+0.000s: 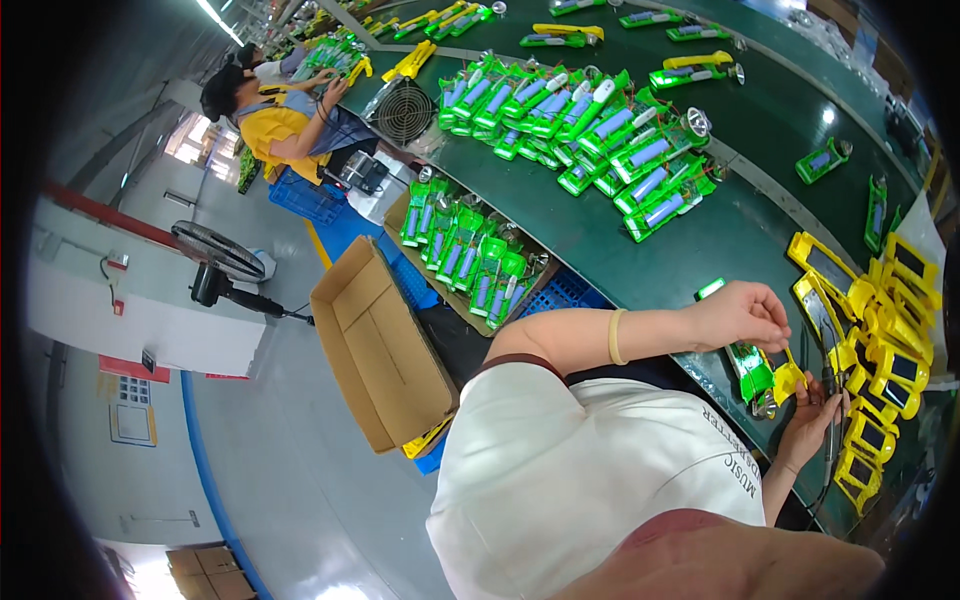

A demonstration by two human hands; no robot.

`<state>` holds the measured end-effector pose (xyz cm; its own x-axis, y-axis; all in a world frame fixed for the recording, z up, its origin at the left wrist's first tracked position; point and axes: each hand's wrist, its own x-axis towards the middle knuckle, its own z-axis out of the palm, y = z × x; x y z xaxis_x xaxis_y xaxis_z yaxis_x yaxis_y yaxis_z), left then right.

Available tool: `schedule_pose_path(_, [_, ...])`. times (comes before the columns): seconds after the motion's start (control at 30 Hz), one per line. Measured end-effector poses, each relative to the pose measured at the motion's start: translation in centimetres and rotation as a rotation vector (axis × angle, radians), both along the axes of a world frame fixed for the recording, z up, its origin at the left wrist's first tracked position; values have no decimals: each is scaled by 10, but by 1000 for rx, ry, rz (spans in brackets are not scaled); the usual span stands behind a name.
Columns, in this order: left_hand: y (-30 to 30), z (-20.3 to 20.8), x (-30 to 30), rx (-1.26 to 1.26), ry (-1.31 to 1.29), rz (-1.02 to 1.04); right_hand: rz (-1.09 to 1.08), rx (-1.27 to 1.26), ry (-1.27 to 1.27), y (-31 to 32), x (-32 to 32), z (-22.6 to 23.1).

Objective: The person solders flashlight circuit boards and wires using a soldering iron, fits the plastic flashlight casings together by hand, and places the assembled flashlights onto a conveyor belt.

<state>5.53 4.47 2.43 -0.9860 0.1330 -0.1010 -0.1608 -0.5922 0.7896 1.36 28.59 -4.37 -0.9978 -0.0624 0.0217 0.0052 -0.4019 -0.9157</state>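
Note:
My left hand [745, 318], with a yellow band on its wrist, is closed with fingertips pinched; what they hold is too small to make out. Below it lies a green flashlight body [750, 372] with a round silver reflector, next to a yellow casing part [788, 380]. My right hand [812, 425] is closed round a dark, pen-like tool with a cable, which looks like a soldering iron [829, 382]. Several yellow casings [885, 375] with dark panels are heaped to its right.
Green flashlight bodies [580, 130] with purple cells are piled on the green bench [560, 235]. More fill a carton [400, 212] beside it, near an open cardboard box [385, 350]. A fan [222, 250] stands on the left; a co-worker in yellow [285, 130] works farther along.

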Motion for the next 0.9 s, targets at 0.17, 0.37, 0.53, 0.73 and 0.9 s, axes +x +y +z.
schedule_pose_path(0.17, [-15, -6, -4, -424, 109, 112, -19, -14, 19, 0, -3, 1])
schedule_pose_path(0.37, [-35, -21, -13, -1343, 645, 349, -21, -15, 42, 0, -3, 0])
schedule_pose_path(0.53, [-36, -39, -16, -1533, 657, 312, -30, -15, 29, -3, 0, 1])
schedule_pose_path(0.73, [-36, -37, -12, -1491, 538, 204, -37, -8, 71, -6, 0, -3])
schedule_pose_path(0.9, [-25, -30, -26, -1479, 644, 129, -125, 33, 4, 8, 0, -16])
